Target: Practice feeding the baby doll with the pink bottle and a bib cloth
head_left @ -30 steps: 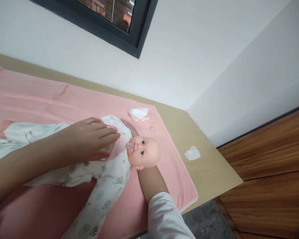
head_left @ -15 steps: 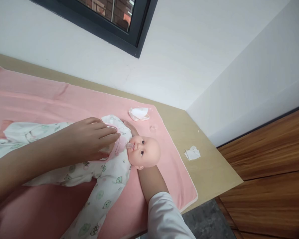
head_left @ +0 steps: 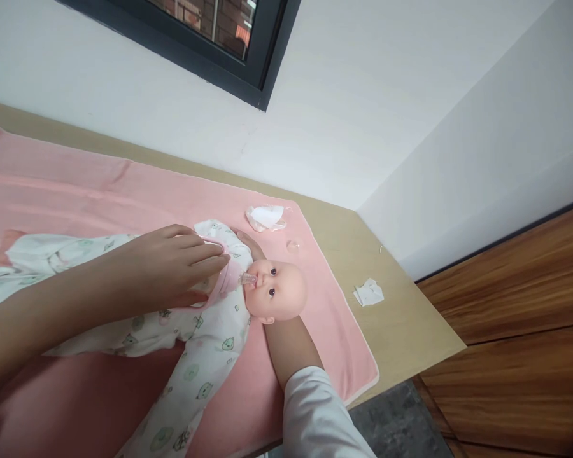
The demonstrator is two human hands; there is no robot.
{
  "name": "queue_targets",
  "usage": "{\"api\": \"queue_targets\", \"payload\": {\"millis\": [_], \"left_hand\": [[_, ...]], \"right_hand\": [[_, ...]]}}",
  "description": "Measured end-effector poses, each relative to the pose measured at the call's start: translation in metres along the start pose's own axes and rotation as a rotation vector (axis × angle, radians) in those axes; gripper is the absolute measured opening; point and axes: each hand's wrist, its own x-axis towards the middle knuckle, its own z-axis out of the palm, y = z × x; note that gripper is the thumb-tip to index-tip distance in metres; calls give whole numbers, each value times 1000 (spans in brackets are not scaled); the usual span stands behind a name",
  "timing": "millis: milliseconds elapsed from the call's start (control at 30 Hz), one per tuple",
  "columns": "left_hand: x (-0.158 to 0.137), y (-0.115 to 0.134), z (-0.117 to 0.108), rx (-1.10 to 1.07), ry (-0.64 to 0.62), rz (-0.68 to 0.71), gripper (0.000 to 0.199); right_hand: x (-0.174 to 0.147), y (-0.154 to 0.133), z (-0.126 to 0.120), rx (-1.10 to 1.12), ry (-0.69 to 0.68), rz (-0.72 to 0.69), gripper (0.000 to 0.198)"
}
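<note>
Feeding bottle (head_left: 229, 278) is gripped by the left hand (head_left: 174, 267), its long axis ending, teat (head_left: 247, 279) first, at the baby doll's (head_left: 286, 292) mouth; the right hand's (head_left: 251, 244) closure I cannot tell.

black-framed angled window (head_left: 219, 28) with brickwork behind its glass | matte white walls (head_left: 353, 95) meeting in a corner | pale tan tabletop (head_left: 401, 331), partly covered by a pink white-edged cloth mat (head_left: 337, 337) | clear crinkled packet (head_left: 266, 218) with white contents on mat | folded white paper piece (head_left: 369, 292) on tabletop | brown wood-grain panels (head_left: 520, 305) | dark grey floor (head_left: 396, 420)
</note>
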Motion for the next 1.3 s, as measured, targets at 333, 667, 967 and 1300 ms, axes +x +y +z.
{"api": "queue_targets", "payload": {"millis": [333,667,967,1300], "left_hand": [[-2,0,1,-19,-5,-16,26],[0,0,2,3,18,-2,26],[1,3,-2,22,-6,-24,25],[1,6,-3,-73,-1,-140,28]], "right_hand": [[11,-5,-7,-117,-179,126,14],[-3,-7,1,-86,-119,144,26],[0,-2,-3,63,-152,176,27],[4,-5,5,-108,-7,168,33]]}}
